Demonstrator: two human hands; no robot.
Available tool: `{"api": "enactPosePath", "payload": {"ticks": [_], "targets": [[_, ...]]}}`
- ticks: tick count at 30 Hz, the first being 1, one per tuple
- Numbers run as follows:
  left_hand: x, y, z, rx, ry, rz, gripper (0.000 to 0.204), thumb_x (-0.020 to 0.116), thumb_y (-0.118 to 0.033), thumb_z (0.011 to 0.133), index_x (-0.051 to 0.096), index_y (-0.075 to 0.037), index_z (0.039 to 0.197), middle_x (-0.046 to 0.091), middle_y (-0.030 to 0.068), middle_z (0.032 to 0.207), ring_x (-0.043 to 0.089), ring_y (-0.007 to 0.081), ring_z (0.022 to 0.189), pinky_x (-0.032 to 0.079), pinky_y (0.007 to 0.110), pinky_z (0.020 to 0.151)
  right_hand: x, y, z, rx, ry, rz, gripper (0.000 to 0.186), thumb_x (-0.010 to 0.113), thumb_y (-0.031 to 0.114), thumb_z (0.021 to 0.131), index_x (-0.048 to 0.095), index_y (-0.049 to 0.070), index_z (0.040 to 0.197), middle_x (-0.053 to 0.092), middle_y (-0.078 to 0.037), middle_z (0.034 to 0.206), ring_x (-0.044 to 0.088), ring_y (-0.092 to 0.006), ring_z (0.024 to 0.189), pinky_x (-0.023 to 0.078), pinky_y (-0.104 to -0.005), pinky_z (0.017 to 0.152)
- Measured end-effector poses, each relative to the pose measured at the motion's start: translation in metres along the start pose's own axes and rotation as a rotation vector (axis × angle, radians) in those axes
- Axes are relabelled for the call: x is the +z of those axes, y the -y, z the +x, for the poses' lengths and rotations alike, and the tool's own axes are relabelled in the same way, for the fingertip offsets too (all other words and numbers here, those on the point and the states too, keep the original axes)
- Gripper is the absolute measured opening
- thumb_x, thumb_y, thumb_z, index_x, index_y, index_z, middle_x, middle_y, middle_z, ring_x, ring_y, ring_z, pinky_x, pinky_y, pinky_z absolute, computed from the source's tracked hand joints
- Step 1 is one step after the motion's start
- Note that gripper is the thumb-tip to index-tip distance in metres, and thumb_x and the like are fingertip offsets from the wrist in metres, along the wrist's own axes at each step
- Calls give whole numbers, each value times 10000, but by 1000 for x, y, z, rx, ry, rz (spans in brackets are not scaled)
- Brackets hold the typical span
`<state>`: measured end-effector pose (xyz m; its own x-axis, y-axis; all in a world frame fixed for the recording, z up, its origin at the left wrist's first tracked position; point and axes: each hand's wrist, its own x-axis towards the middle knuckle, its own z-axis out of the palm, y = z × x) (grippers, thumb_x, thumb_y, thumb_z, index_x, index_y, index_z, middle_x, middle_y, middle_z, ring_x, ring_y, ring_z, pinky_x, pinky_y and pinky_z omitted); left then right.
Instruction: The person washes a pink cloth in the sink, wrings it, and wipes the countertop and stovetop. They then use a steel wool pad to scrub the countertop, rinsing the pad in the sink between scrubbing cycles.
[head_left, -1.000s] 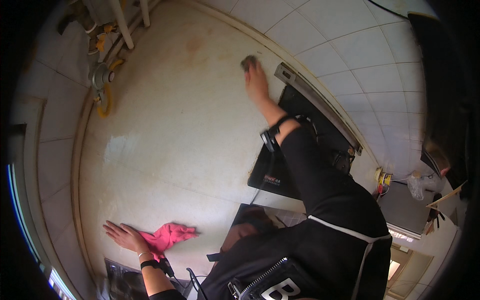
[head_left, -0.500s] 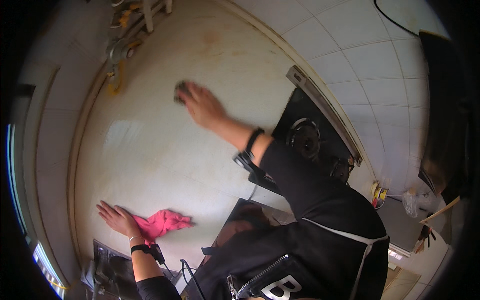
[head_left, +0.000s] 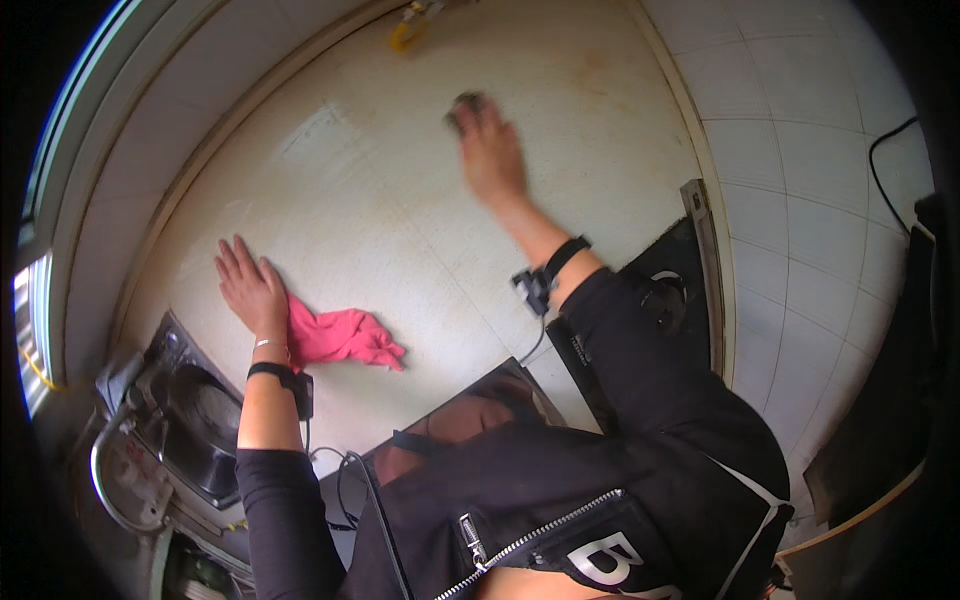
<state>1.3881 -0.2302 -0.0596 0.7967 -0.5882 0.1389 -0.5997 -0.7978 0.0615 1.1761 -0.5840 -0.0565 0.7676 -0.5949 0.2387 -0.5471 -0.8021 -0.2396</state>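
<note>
A pale, stained countertop fills the middle of the view. At its far part my right hand presses a small dark scouring pad onto the surface, fingers over it. The pad is blurred and partly hidden under the fingertips. Nearer and to the left, my left hand lies flat on the counter with its fingers spread. A crumpled pink cloth rests just right of that hand, touching its wrist side.
A black gas stove stands right, with a metal strip along the tiled wall. At lower left is a dark sink with a curved faucet. A yellow fitting sits at the far edge.
The view has turned, so the counter's contents appear shifted. My right hand still presses the scouring pad to the counter; my left hand stays flat beside the pink cloth.
</note>
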Motion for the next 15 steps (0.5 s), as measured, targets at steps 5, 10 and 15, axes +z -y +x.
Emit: {"api": "enactPosePath", "payload": {"ticks": [5,10,15], "targets": [[1,0,0,-24,-12,-11,595,492,-298,935,362,-167,1501,310,103,1574,308,373,1424,316,549,1089,-17,22,-116,-82,340,6,492,493,274,977,413,184,1455,317,-128,1554,274,-268,1454,246,-502,1156],[2,-1,-1,-57,-18,-19,581,485,-300,941,371,-168,1495,327,85,1568,318,341,1427,320,540,1092,-55,-107,-73,444,-14,-212,501,527,207,954,421,89,1429,369,-197,1500,349,-364,1389,348,-528,1061],[-1,-3,-1,-45,-32,-26,566,483,-289,944,386,-164,1487,339,88,1562,322,336,1425,324,528,1093,-44,-79,-53,419,77,-165,524,542,272,956,416,83,1429,306,-235,1527,346,-370,1391,326,-531,1090]]}}
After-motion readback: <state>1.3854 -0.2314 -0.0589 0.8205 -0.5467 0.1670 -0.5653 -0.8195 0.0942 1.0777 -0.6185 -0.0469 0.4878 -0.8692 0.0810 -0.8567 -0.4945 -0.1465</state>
